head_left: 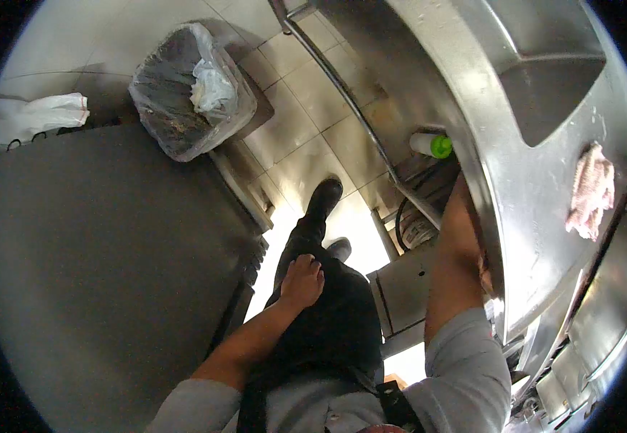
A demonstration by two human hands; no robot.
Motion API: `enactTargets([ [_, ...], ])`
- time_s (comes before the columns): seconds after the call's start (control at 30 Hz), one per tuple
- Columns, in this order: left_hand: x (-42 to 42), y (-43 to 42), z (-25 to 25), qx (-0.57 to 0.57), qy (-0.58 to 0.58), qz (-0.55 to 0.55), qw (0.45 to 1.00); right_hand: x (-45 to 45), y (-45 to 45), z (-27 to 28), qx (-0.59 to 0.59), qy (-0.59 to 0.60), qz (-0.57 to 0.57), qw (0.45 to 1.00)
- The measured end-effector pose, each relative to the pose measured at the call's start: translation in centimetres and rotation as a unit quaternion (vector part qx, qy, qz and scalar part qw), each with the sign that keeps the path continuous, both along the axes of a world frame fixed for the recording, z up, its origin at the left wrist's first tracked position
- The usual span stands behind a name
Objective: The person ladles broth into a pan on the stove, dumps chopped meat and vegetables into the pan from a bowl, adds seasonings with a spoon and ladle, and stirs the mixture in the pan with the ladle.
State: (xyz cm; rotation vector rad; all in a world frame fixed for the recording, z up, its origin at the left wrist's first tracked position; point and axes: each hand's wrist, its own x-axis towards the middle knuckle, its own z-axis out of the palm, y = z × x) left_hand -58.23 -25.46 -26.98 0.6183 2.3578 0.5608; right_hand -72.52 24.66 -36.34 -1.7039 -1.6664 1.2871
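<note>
My left hand (303, 281) rests on the dark trousers at my thigh, its fingers curled against the cloth, and whether anything is in it cannot be made out. My right forearm (455, 260) reaches under the rim of the metal sink counter (480, 166), which hides the right hand. Beside that forearm, below the counter edge, lies a white bottle with a green cap (441, 146). On the counter top is a crumpled pink cloth (592, 192).
A lined trash bin (176, 108) stands at the upper left above a large dark surface (111, 252). White cloth (36, 117) lies at the far left. A metal rail (349, 101) crosses over the tiled floor (299, 137). Metal containers (602, 325) are at the lower right.
</note>
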Motion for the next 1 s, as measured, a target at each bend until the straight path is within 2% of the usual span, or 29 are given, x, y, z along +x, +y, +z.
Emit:
enactTargets([
  [0.13, 0.3, 0.3, -0.3, -0.002, -0.016, 0.003, 1.0, 2.4, -2.3, 5.5, 0.124, -0.091, 0.035, 0.987],
  [0.23, 1.1, 0.4, -0.5, 0.013, 0.006, 0.028, 0.999, 4.4, -5.6, 10.7, 0.221, -0.169, 0.079, 0.957],
  [0.33, 2.2, 1.8, -3.0, 0.015, -0.002, 0.127, 0.992, 5.9, -9.7, 15.6, 0.305, -0.237, 0.131, 0.913],
  [0.43, -1.2, 6.3, -1.9, 0.087, -0.118, 0.265, 0.953, 7.0, -14.0, 19.0, 0.37, -0.304, 0.177, 0.86],
  [0.5, -2.2, 7.7, -10.7, 0.198, -0.181, 0.338, 0.902, 7.3, -16.8, 20.1, 0.372, -0.341, 0.199, 0.84],
  [0.53, -4.7, 8.5, -8.1, 0.204, -0.217, 0.363, 0.883, 7.5, -18.0, 20.2, 0.336, -0.35, 0.205, 0.85],
  [0.57, -7.8, 9.2, -3.2, 0.211, -0.251, 0.387, 0.862, 7.7, -19.1, 20.1, 0.281, -0.356, 0.205, 0.867],
  [0.63, -10.3, 8.9, -1.2, 0.12, -0.172, 0.443, 0.872, 8.4, -21.1, 19.4, 0.137, -0.342, 0.203, 0.907],
  [0.7, -12.9, 7.0, 3.3, 0.031, -0.078, 0.396, 0.914, 9.9, -23.9, 18.8, 0.05, -0.304, 0.223, 0.925],
  [0.77, -15.2, 3.1, 4.1, -0.038, -0.051, 0.343, 0.937, 11.9, -27.5, 21.9, 0.073, -0.273, 0.282, 0.917],
  [0.83, -17.7, -1.6, 4.2, -0.085, -0.047, 0.221, 0.97, 14.9, -30.1, 24.1, 0.09, -0.18, 0.294, 0.934],
  [0.9, -20.3, -6.4, 6.1, -0.101, -0.113, 0.08, 0.985, 16.8, -29.9, 27.5, 0.084, -0.144, 0.378, 0.911],
  [0.97, -19.5, -5.7, 17.1, -0.125, -0.123, 0.074, 0.982, 18.2, -29.1, 30.9, 0.035, -0.07, 0.383, 0.92],
  [1.0, -19.4, -5.1, 20.9, -0.102, -0.15, 0.097, 0.979, 18.4, -28.5, 32.7, 0.012, -0.032, 0.386, 0.922],
])
